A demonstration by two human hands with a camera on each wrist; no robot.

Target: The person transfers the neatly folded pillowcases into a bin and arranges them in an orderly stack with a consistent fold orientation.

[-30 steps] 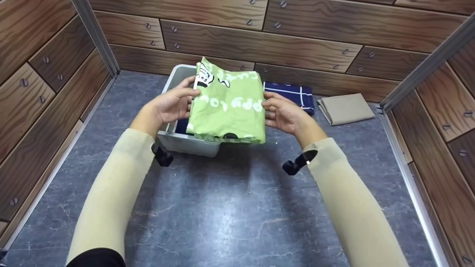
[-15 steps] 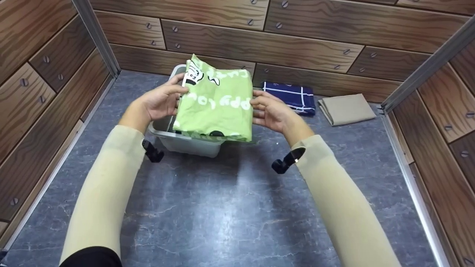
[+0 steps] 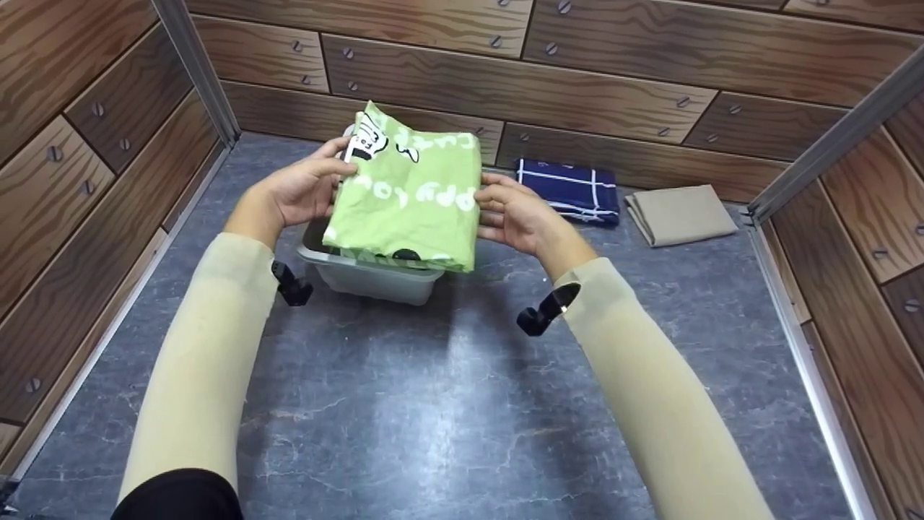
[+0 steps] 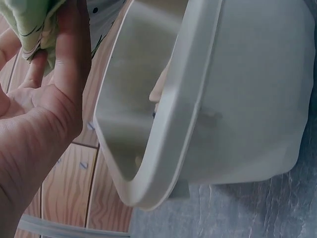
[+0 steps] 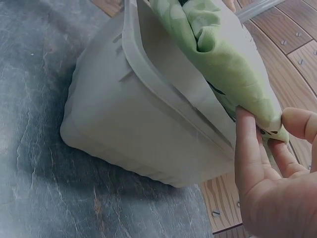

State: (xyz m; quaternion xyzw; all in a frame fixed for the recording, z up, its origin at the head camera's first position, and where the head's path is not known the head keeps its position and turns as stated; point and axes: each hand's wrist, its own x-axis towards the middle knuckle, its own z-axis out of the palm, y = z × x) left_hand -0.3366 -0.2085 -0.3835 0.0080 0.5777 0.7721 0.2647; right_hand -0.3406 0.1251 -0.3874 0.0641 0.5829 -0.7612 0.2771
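A folded green cloth (image 3: 408, 195) with white lettering and a cartoon figure is held above a pale grey plastic bin (image 3: 382, 283). My left hand (image 3: 299, 189) pinches its left edge, thumb on top and fingers underneath. On the opposite edge, my right hand (image 3: 520, 217) grips it likewise. The cloth covers most of the bin's opening in the head view. From the left wrist, the bin's rim (image 4: 190, 99) shows below the cloth and close beside the hand. The right wrist view has the cloth's rounded fold (image 5: 233, 64) over the rim; the bin's contents are mostly hidden.
A folded navy cloth (image 3: 567, 188) with white lines lies on the grey marbled floor (image 3: 433, 404) near the back wall. To its right is a folded beige cloth (image 3: 682, 215). Wood-patterned panels (image 3: 613, 94) enclose the back and both sides.
Both hands have carried the green cloth leftward, so it now lies more squarely over the bin. The navy and beige cloths stay in place.
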